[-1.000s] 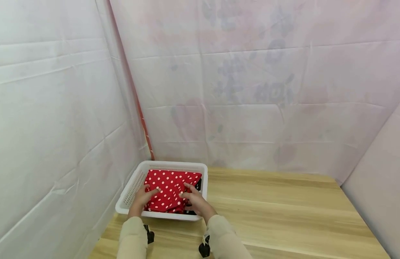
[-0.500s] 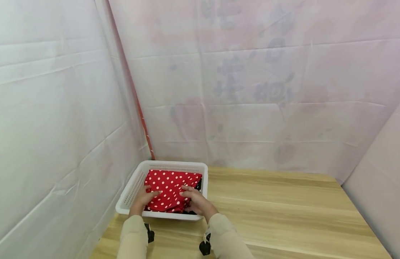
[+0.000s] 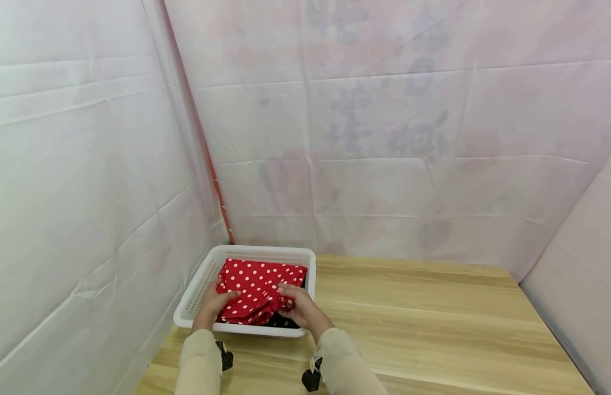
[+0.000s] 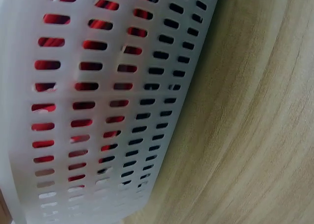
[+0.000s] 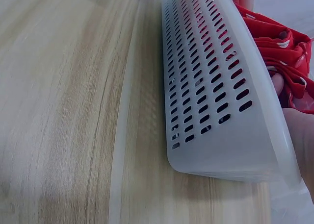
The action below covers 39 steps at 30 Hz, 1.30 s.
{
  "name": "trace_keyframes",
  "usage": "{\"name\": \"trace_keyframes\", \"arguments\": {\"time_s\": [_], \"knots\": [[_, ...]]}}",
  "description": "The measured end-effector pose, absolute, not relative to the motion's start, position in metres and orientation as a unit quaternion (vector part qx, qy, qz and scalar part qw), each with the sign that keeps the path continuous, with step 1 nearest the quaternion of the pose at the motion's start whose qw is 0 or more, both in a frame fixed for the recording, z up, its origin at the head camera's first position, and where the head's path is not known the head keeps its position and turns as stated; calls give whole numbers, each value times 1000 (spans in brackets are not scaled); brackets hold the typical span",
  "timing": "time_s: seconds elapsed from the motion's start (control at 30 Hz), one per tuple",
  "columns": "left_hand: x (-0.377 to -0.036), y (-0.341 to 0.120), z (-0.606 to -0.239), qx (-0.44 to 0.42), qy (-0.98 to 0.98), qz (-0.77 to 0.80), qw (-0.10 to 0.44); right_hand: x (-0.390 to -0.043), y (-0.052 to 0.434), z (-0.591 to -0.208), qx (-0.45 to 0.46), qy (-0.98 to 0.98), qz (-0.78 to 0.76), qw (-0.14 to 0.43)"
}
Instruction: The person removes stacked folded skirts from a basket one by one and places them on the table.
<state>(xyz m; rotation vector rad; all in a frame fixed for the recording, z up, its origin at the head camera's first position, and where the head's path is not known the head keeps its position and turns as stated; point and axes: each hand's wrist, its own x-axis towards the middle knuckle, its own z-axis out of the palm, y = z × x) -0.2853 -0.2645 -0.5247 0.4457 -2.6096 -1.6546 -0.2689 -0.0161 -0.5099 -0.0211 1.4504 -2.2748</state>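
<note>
A red cloth with white dots (image 3: 258, 280) lies in a white perforated basket (image 3: 263, 252) at the table's far left corner. My left hand (image 3: 219, 299) grips the cloth's near left part, and my right hand (image 3: 288, 300) grips its near right part, thumb on top. The cloth is bunched up between them. A dark cloth (image 3: 284, 321) shows under it by the right hand. The right wrist view shows the basket wall (image 5: 206, 91), the red cloth (image 5: 289, 45) and my fingers (image 5: 277, 83) at it. In the left wrist view only the basket wall (image 4: 113, 111) shows, with red behind its slots.
The basket stands on a light wooden table (image 3: 433, 323), close to the pale sheet walls (image 3: 88, 181) at left and behind. Another sheet wall (image 3: 582, 263) bounds the right side. Bare tabletop stretches right of the basket.
Both hands have drawn the cloth's near edge toward me and bunched it, uncovering more of the dark cloth beneath. The basket has stayed where it was.
</note>
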Motion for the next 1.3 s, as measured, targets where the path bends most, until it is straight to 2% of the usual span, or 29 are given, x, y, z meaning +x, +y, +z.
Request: {"name": "trace_keyframes", "arguments": {"time_s": [0.2, 0.37, 0.7, 0.93, 1.3], "knots": [[-281, -262, -522, 143, -804, -575, 37, -268, -15, -512, 0, 519, -826, 219], [-280, -259, -519, 149, -759, -631, 54, -269, -14, -515, 3, 539, -821, 189], [-281, -259, -527, 98, -734, -672, -16, -269, -12, -520, -15, 564, -810, 162], [-286, -254, -523, 100, -709, -698, -2, -273, -4, -514, -10, 559, -821, 115], [-279, -250, -520, 113, -708, -698, 6, -270, -3, -518, 0, 561, -820, 109]]}}
